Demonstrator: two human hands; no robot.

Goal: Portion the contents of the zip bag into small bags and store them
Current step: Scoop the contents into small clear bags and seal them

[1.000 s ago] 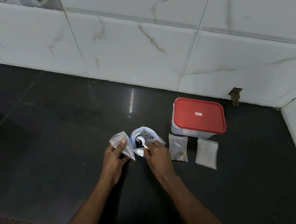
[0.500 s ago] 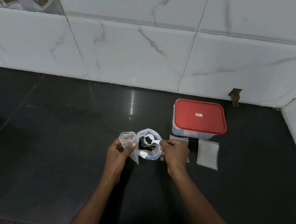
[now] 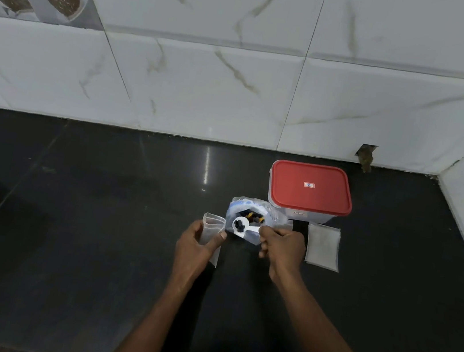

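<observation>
A small bag (image 3: 212, 227) is held upright in the left hand (image 3: 198, 244), pinched between thumb and fingers, its mouth gaping. At its three o'clock, just beside it, the zip bag (image 3: 266, 210) stands open on the counter (image 3: 66, 226), dark pieces showing inside. Over its mouth a spoon (image 3: 242, 226) loaded with dark pieces is gripped by the handle in the right hand (image 3: 283, 248). At three o'clock of that hand a flat bag (image 3: 323, 246) lies, seemingly unfilled, though the view is too coarse to be sure. At its twelve o'clock a box (image 3: 311, 187) stands lidded. Portioning is judged under way: this scoop is not yet tipped in, and sealing and storing are left.
</observation>
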